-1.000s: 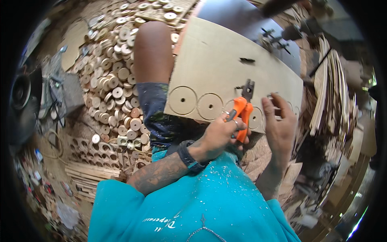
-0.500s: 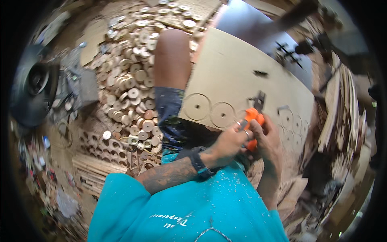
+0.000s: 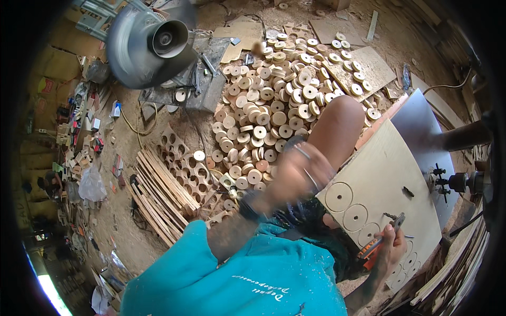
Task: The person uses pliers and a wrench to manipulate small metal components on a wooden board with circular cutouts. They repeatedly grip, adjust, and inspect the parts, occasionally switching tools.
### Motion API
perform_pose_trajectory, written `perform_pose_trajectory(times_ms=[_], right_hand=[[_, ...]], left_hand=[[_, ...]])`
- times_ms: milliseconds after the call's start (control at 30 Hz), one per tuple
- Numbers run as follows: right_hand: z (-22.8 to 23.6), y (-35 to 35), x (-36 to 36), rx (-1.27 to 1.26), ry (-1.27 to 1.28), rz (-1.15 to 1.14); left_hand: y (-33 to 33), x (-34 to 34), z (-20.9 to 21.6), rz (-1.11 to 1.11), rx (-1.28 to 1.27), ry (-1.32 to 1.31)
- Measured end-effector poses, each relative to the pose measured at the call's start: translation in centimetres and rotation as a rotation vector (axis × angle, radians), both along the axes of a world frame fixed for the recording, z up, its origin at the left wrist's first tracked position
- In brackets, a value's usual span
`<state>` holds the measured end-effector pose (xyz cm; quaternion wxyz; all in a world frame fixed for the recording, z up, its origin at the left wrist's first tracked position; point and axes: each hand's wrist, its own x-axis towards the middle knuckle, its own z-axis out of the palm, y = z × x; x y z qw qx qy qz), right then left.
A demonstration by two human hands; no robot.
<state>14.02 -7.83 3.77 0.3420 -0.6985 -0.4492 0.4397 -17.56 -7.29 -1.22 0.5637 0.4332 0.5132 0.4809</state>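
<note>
My right hand (image 3: 392, 248) is closed around orange-handled pliers (image 3: 373, 253), whose dark jaws point away over a pale plywood sheet (image 3: 387, 163). A thin grey rod lies beside the handles; I cannot make out what it is. Several circles with centre holes are cut or scored into the sheet, which lies beside my bent knee. Above my lap, away from the pliers, my left hand (image 3: 305, 171) is smeared by motion. Thin silvery streaks show at its fingers, and whether it holds anything is unclear.
Many round wooden discs (image 3: 258, 131) are heaped on the floor ahead. A blurred fan (image 3: 150, 45) stands far left, near bundled wood strips (image 3: 161, 192). At the right, a machine spindle with a black cross-shaped cutter (image 3: 443, 181) hangs over a metal table (image 3: 421, 124).
My left hand has left the pliers and swung left; the right hand still grips them. The view has turned left, bringing the fan and disc heap further into sight.
</note>
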Motion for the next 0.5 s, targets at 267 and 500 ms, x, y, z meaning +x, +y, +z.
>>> perform_pose_trajectory(times_ms=[267, 500], right_hand=[[0.6, -0.1, -0.5, 0.009, -0.073, 0.026], [1.0, -0.3, -1.1, -0.033, -0.072, -0.013]], left_hand=[[10.9, -24.5, -13.8, 1.291, -0.15, -0.772], [15.5, -33.2, -16.6, 1.258, -0.129, -0.857]])
